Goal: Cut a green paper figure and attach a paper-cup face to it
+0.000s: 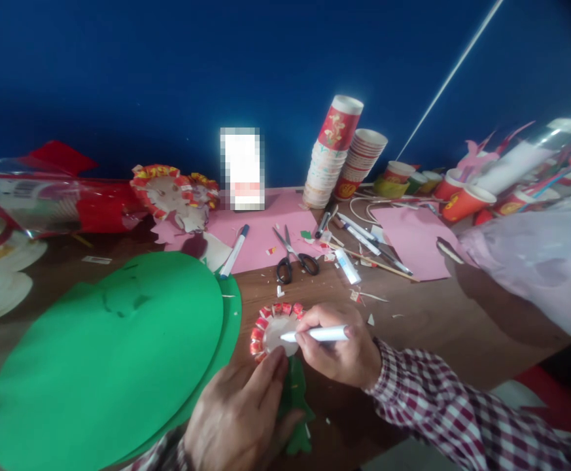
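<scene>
A small paper-cup flower lies on the table, with a white round middle and curled red-and-white petals. My right hand pinches a white marker pen, its tip at the flower's middle. From below, my left hand rests its stretched fingertips on the flower's lower edge, thumb spread apart. Beneath the flower a green paper strip with a wavy edge runs towards me, partly covered by the left hand. Black-handled scissors lie half open just beyond.
Large green paper ovals spread at the left. Behind stand a bright, blurred-out phone-shaped screen, tall paper cup stacks and finished-looking cup flowers. A capped blue marker, a glue stick and scraps lie on pink paper and wood.
</scene>
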A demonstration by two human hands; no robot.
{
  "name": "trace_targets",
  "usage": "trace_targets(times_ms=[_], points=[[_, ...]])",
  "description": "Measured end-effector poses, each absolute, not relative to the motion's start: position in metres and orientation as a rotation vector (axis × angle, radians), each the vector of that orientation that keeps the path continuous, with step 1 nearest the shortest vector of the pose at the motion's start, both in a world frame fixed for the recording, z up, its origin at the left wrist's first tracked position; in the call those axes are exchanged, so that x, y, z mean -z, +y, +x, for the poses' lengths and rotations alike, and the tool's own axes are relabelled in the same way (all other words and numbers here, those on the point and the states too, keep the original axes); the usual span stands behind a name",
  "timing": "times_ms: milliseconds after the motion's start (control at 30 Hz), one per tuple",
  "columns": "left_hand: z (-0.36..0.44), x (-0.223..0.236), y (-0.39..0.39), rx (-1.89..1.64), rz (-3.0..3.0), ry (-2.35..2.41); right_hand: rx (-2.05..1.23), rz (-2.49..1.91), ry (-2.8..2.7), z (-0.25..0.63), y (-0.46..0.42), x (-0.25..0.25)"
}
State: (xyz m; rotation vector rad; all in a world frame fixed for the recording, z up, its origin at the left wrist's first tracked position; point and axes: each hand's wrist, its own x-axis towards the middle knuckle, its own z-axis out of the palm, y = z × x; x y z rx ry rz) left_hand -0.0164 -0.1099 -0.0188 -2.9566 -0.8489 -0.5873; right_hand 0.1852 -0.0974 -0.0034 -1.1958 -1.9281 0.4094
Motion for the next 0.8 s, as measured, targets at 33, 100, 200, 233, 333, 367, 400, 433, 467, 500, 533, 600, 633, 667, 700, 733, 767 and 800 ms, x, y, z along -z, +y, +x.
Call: trace_targets(times_ms=[33, 100, 200, 233, 333, 367, 400, 433, 467, 500, 533, 600, 633, 667, 700, 733, 767, 800], points=[[-0.0166, 0.0190, -0.1100, 0.591, -2.958, -0.848, -0.408, -1.196, -1.928, 0.1851, -0.0974, 0.0034], [-0.0166, 0.0193, -0.1099, 0.601, -2.960, -0.840, -0.403, -1.189, -1.928, 0.1851, -0.0971, 0.0030], [-0.0160, 0.0195, -0.1092, 0.601, -2.959, -0.834, -0.393, -1.180, -1.939, 0.1850, -0.0965, 0.0023], [-0.0157, 0.0194, -0.1088, 0.599, -2.958, -0.839, -0.390, -1.178, -1.942, 0.1851, -0.0964, 0.0021], [-0.0153, 0.0193, -0.1081, 0.596, -2.967, -0.853, -0.398, -1.178, -1.938, 0.1852, -0.0964, 0.0021], [-0.0153, 0.0192, -0.1081, 0.600, -2.969, -0.854, -0.404, -1.178, -1.934, 0.1853, -0.0965, 0.0022], [-0.0154, 0.0191, -0.1082, 0.601, -2.970, -0.852, -0.412, -1.181, -1.932, 0.1854, -0.0966, 0.0024], [-0.0155, 0.0188, -0.1084, 0.602, -2.970, -0.850, -0.417, -1.184, -1.932, 0.1854, -0.0967, 0.0025], [-0.0156, 0.0184, -0.1086, 0.598, -2.966, -0.853, -0.416, -1.186, -1.932, 0.1854, -0.0969, 0.0026], [-0.0156, 0.0178, -0.1088, 0.593, -2.963, -0.856, -0.411, -1.188, -1.934, 0.1854, -0.0969, 0.0025], [-0.0156, 0.0173, -0.1090, 0.590, -2.961, -0.859, -0.403, -1.188, -1.934, 0.1853, -0.0969, 0.0023], [-0.0153, 0.0162, -0.1091, 0.585, -2.965, -0.854, -0.383, -1.176, -1.931, 0.1851, -0.0966, 0.0016], [-0.0149, 0.0158, -0.1090, 0.586, -2.966, -0.854, -0.381, -1.170, -1.926, 0.1850, -0.0965, 0.0011], [-0.0145, 0.0156, -0.1089, 0.585, -2.968, -0.852, -0.386, -1.167, -1.921, 0.1850, -0.0963, 0.0006], [-0.0141, 0.0157, -0.1087, 0.588, -2.967, -0.855, -0.395, -1.166, -1.916, 0.1850, -0.0961, 0.0002], [-0.0137, 0.0159, -0.1086, 0.589, -2.967, -0.859, -0.406, -1.170, -1.910, 0.1851, -0.0960, -0.0001], [-0.0134, 0.0162, -0.1085, 0.592, -2.967, -0.861, -0.417, -1.177, -1.906, 0.1852, -0.0959, -0.0002], [-0.0132, 0.0165, -0.1085, 0.596, -2.965, -0.866, -0.428, -1.186, -1.905, 0.1854, -0.0958, -0.0002]])
